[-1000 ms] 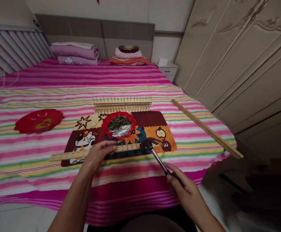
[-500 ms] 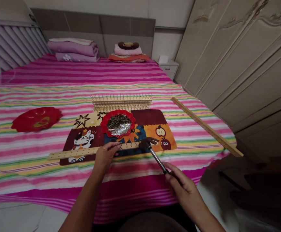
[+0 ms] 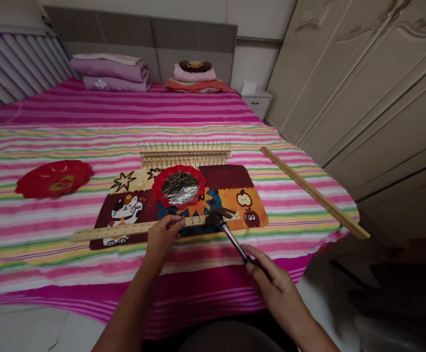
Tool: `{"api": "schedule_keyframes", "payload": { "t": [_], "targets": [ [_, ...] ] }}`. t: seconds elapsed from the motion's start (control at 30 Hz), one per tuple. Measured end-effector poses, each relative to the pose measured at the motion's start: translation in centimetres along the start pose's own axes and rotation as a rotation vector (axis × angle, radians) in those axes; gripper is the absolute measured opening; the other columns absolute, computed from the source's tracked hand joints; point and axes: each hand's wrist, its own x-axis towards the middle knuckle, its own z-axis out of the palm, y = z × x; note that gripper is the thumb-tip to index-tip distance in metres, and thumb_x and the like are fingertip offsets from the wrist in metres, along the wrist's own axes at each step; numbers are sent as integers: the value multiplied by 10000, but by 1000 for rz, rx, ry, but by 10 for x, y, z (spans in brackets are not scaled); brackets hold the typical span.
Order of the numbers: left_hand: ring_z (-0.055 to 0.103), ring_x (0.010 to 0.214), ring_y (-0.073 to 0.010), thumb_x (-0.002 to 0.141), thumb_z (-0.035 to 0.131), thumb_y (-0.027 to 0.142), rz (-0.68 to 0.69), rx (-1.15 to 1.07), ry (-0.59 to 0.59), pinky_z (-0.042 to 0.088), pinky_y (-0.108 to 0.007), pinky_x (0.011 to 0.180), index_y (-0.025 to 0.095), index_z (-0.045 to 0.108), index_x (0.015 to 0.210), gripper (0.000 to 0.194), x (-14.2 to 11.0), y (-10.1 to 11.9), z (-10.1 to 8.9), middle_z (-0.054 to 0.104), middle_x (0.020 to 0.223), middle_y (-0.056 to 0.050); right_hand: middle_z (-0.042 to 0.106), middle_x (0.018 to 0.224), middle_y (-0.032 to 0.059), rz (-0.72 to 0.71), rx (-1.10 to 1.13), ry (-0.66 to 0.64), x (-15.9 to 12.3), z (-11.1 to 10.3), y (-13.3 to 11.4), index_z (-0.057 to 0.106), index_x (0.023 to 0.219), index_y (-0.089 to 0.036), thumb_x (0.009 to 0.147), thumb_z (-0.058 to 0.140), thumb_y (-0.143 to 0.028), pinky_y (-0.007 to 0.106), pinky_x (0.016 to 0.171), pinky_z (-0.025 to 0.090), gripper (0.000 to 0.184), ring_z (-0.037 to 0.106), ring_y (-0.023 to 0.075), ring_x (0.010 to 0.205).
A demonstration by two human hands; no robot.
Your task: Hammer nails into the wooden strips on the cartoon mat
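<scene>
Left hand (image 3: 163, 238): a narrow pinch on the wooden strip (image 3: 124, 231), which lies flat across the lower edge of the patchwork mat (image 3: 132, 215).
Right hand (image 3: 271, 279): closed around the dark grip of a claw hammer (image 3: 233, 239), its steel shaft slanting up and left.
Hammer head: just over the strip (touching or not, I cannot tell).
Strip: thin pale wood, with short nails (image 3: 194, 221) upright along its right part.
Red scalloped dish (image 3: 157, 183): above the hands, heaped with slender shiny nails (image 3: 179, 188).
Studded wooden strips (image 3: 185, 155): stacked past the mat, points up.
Bare wooden strip (image 3: 315, 193): on the striped bedspread (image 3: 124, 117), right of the frame.
Second red dish (image 3: 54, 179): at the left.
</scene>
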Motion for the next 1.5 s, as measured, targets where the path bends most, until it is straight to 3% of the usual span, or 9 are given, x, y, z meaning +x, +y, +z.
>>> {"api": "schedule_keyframes", "payload": {
  "t": [0.13, 0.37, 0.57, 0.8, 0.87, 0.97, 1.1, 1.3, 1.5],
  "targets": [
    [598, 614, -126, 625, 607, 399, 94, 135, 30, 480, -228, 603, 228, 673, 714, 203, -4, -2, 2, 685, 690, 30, 690, 775, 9, -12, -20, -78, 8, 9, -9, 608, 1145, -196, 847, 485, -303, 206, 567, 504, 340, 615, 128, 613],
    [567, 641, -138, 683, 552, 358, 252, 311, 62, 423, -230, 637, 235, 648, 681, 156, -6, -7, 5, 641, 663, 17, 693, 892, 27, -158, -81, -135, 20, 26, -22, 572, 1186, -222, 871, 443, -240, 252, 754, 503, 341, 638, 168, 850],
    [555, 645, -130, 696, 536, 327, 256, 328, 54, 413, -217, 634, 236, 641, 687, 140, -6, -8, 5, 634, 673, 20, 681, 1025, 53, -213, -141, -188, 22, 32, -20, 534, 1232, -248, 876, 418, -193, 297, 819, 494, 379, 631, 185, 940],
    [597, 666, -145, 668, 560, 353, 205, 270, -59, 457, -238, 654, 216, 669, 826, 236, -3, 1, -4, 673, 750, -8, 704, 1007, 47, -134, -96, -68, 8, 11, -12, 595, 1174, -208, 863, 479, -288, 243, 812, 507, 341, 651, 172, 930],
    [608, 695, -154, 682, 544, 346, 211, 297, -32, 462, -242, 677, 207, 670, 848, 251, 3, 7, -11, 683, 782, -17, 711, 986, 49, -106, -92, -22, 5, 2, -8, 605, 1166, -197, 856, 491, -312, 239, 805, 512, 351, 659, 174, 916],
    [614, 756, -167, 722, 508, 325, 281, 419, 72, 458, -250, 724, 206, 672, 876, 255, 22, 21, -17, 688, 857, -25, 713, 991, 50, -52, -75, 40, 4, -6, 0, 624, 1146, -199, 838, 515, -334, 257, 843, 501, 353, 655, 184, 942],
    [609, 855, -206, 761, 480, 275, 368, 740, 78, 440, -282, 771, 195, 680, 898, 255, 53, 40, -11, 675, 929, -70, 725, 948, 49, -6, -49, 67, 3, -8, 6, 642, 1122, -211, 818, 545, -348, 282, 858, 498, 347, 662, 194, 929],
    [608, 866, -313, 787, 451, 430, 254, 1175, 95, 444, -348, 676, 100, 700, 838, 416, 80, 56, 13, 657, 912, -210, 716, 1007, 36, -12, -29, 35, 2, -5, 8, 638, 1128, -231, 824, 529, -341, 272, 852, 503, 340, 650, 190, 972],
    [634, 814, -289, 679, 569, 373, 59, 1102, 55, 441, -308, 613, 117, 702, 833, 327, 95, 57, 18, 684, 900, -205, 695, 1080, 37, -3, -21, 9, 2, -4, 12, 626, 1150, -232, 829, 526, -331, 281, 892, 482, 350, 628, 191, 1026]
  ]
}}
